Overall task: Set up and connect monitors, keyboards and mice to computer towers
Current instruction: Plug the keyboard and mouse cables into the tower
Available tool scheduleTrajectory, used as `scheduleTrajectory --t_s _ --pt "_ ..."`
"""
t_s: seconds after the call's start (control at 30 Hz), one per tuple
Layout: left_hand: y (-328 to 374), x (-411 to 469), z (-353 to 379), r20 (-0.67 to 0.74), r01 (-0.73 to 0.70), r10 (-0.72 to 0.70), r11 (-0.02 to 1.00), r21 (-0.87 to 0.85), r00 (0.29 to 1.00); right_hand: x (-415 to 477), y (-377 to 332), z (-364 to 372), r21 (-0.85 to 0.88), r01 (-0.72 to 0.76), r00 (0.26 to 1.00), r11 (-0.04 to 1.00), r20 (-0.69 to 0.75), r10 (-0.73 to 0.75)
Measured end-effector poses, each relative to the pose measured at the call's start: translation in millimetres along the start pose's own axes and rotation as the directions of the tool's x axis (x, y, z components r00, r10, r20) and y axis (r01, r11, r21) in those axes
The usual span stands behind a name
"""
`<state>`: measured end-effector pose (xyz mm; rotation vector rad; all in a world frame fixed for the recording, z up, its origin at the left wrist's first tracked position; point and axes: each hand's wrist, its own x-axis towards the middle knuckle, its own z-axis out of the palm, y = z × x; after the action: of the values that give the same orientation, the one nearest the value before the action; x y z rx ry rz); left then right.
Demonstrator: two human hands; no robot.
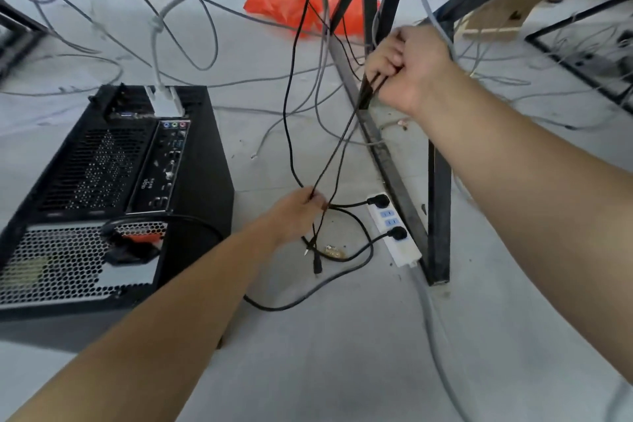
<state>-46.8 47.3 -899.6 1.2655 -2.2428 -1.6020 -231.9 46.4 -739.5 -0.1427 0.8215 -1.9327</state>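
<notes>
Black cables (pixel 337 147) stretch between our hands. Right hand (pixel 407 68): fingers curled round upper bunch. Left hand (pixel 301 212): fingers pinching lower stretch, plug ends dangling just above floor (pixel 342 353). Tower (pixel 113 188) on floor, left; its ports too blurred for us to read. Cable tops cut off.

The computer tower (pixel 202 161) was black, with a dotted mesh vent (pixel 92 168), a silvery honeycomb grille (pixel 68 260), blue, green and pink jacks (pixel 175 125) and a white connector (pixel 166 101). The thin cables (pixel 337 144) and desk frame (pixel 438 209) were black; the power strip (pixel 400 250) was white with blue switches (pixel 388 218) and black plugs (pixel 378 199). The plastic bag (pixel 274 7) was orange-red, the floor (pixel 342 353) pale grey.
</notes>
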Motion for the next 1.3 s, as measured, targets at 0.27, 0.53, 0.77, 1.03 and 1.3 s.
scheduleTrajectory --t_s 0.27,0.53,0.77,1.03,1.3 --pt "6.3 -29.5 -17.0 0.198 0.119 -0.089 0.982 -0.148 0.976 -6.7 -24.2 -22.5 -0.066 0.065 0.982 0.996 -0.173 -0.076" --pt "15.4 -20.5 -10.9 -0.009 0.073 -0.073 0.996 -0.048 0.997 -22.8 -25.8 18.8 0.031 0.077 0.993 0.997 -0.088 -0.074" --pt "23.9 -16.6 -9.0 -0.042 0.005 -0.002 0.998 0.058 0.999 -40.5 0.6 40.8 -0.029 -0.027 0.999 0.999 0.018 0.027" --pt "17.5 -17.4 -3.4 0.1 -0.018 0.018 1.0 0.002 0.995 -27.4 -7.5 24.5 -0.025 -0.004 1.0 1.0 -0.023 0.003" --pt "33.2 -23.1 -8.7 0.046 -0.043 0.048 0.995 -0.095 0.998 -34.3 -4.2 32.4 0.033 -0.019 1.0 0.999 -0.011 0.019"
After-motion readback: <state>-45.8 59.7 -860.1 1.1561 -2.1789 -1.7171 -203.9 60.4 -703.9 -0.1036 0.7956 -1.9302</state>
